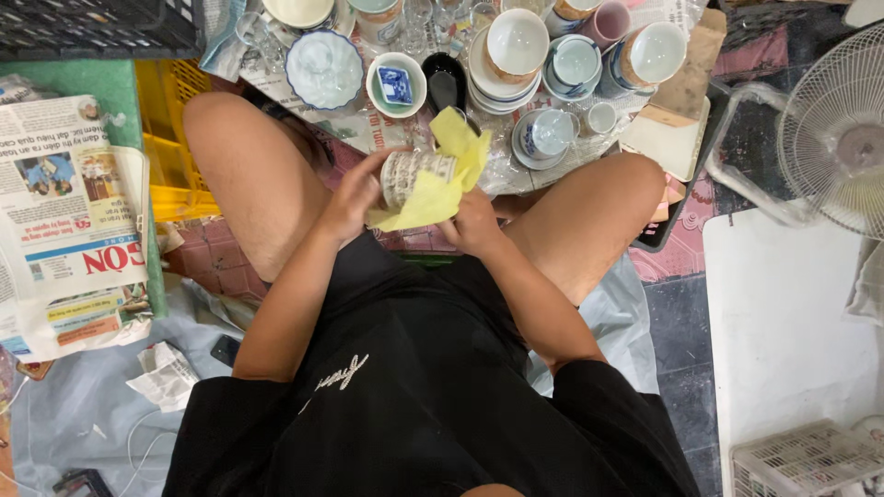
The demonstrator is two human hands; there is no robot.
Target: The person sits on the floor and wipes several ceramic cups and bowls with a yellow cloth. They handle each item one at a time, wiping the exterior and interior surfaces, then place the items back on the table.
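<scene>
A patterned ceramic cup [412, 173] is held on its side above the lap, between the two bare knees, just in front of the near edge of the plastic-covered surface [516, 173] where the crockery is spread. The left hand [353, 198] is wrapped around the cup's base end, fingers curled over its side. The right hand [472, 224] is closed on a yellow cloth [440, 189], which is pressed against the cup's mouth end and draped under it, one corner sticking up past the rim. The two hands are kept close together, joined only through cup and cloth.

Beyond the cup, bowls are crowded together: a scalloped blue bowl [324, 69] toward the far left, a small green-rimmed bowl [396, 85] beside it, a stack of white bowls [516, 51] near the middle. Newspapers [69, 212] are seen lying on the left, and a white fan [843, 129] is set off at the right edge.
</scene>
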